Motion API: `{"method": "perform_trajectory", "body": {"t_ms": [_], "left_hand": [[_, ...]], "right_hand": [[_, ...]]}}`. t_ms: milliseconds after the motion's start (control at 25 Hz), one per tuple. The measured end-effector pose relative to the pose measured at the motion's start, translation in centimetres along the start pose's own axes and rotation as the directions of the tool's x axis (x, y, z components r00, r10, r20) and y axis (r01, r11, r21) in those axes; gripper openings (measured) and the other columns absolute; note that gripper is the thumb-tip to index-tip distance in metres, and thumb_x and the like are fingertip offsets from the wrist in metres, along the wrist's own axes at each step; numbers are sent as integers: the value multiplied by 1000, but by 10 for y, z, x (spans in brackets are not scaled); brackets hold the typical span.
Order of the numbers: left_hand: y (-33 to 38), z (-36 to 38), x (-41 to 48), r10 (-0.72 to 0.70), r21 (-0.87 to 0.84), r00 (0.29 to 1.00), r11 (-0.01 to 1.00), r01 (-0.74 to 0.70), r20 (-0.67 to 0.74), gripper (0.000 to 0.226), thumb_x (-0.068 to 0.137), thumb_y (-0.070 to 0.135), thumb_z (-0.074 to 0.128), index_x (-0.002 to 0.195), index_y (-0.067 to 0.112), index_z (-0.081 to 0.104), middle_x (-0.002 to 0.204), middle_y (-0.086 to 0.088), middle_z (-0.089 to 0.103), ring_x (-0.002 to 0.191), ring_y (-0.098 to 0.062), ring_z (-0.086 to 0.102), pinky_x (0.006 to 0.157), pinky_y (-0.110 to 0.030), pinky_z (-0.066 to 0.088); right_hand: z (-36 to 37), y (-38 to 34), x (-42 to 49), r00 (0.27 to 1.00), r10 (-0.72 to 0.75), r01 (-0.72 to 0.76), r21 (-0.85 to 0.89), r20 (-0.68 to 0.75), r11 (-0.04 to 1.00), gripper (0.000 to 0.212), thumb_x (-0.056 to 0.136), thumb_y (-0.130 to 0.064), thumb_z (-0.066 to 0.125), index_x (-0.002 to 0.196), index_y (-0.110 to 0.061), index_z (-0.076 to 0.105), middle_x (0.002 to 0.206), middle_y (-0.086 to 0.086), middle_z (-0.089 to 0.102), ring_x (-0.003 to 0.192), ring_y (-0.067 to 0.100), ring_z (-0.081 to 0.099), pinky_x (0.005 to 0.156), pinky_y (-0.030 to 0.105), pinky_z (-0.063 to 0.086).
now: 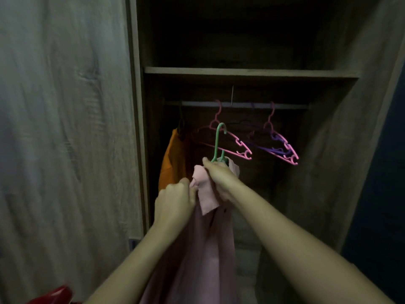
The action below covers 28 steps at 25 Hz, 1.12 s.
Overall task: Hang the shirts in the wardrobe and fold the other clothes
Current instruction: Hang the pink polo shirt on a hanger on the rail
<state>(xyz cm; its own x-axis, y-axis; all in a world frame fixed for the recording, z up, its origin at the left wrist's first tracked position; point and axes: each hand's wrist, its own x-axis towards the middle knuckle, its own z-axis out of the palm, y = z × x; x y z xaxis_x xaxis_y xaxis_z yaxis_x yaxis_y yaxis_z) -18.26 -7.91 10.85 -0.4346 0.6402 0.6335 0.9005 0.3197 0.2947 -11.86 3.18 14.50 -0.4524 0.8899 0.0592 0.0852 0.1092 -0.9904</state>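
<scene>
A pale pink shirt point(203, 249) hangs from a green hanger point(217, 141) in front of the open wardrobe point(249, 72). My right hand point(219, 174) grips the hanger's neck together with the shirt's collar. My left hand point(175, 200) pinches the pink cloth just left of the collar. The hanger's hook points up, below the wardrobe rail point(241, 104) and apart from it. An orange shirt point(173, 163) hangs at the rail's left end.
Empty pink hangers point(223, 139) and a pink one paired with a purple hanger point(280, 148) hang on the rail. A shelf sits above the rail. A closed wooden door point(65, 128) fills the left. Something red point(57, 295) lies at the bottom left.
</scene>
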Motion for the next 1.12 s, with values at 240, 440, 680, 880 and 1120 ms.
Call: {"method": "perform_trajectory", "body": {"t_ms": [240,440,680,880,1120], "left_hand": [[24,17,27,50,-384,993,923,-5,107,44,91,27,50,135,31,41,109,10,61,93,-7,60,68,-13,39],[39,67,78,91,-586,988,810,-2,122,71,88,18,56,149,27,20,120,12,58,96,5,56,75,3,40],[45,97,145,49,-565,991,824,32,127,81,82,18,58,150,23,14,112,1,61,95,-12,61,68,-9,44],[39,110,181,-7,-601,994,796,71,108,82,82,15,58,151,26,15,106,2,64,82,-5,60,62,-4,42],[35,134,166,-29,-583,988,805,111,149,80,84,19,57,151,25,13,126,-3,57,108,-14,59,88,-18,49]], "right_hand": [[-9,-24,66,993,-23,11,100,117,995,14,87,-21,61,91,-8,59,83,10,63,74,20,62,69,31,52],[-20,-46,140,992,-8,13,-36,126,999,21,89,-11,51,105,-1,62,89,14,64,78,23,60,78,36,49],[-17,-72,206,979,-47,66,-88,196,994,17,92,-9,48,89,-3,64,81,11,60,78,23,57,70,31,45],[-5,-84,235,954,-26,119,-297,298,947,37,98,-6,36,131,10,42,139,27,42,129,38,41,95,36,40],[-13,-68,240,937,9,154,-436,349,887,38,93,-21,51,124,0,53,122,20,58,114,33,56,93,37,47]]}}
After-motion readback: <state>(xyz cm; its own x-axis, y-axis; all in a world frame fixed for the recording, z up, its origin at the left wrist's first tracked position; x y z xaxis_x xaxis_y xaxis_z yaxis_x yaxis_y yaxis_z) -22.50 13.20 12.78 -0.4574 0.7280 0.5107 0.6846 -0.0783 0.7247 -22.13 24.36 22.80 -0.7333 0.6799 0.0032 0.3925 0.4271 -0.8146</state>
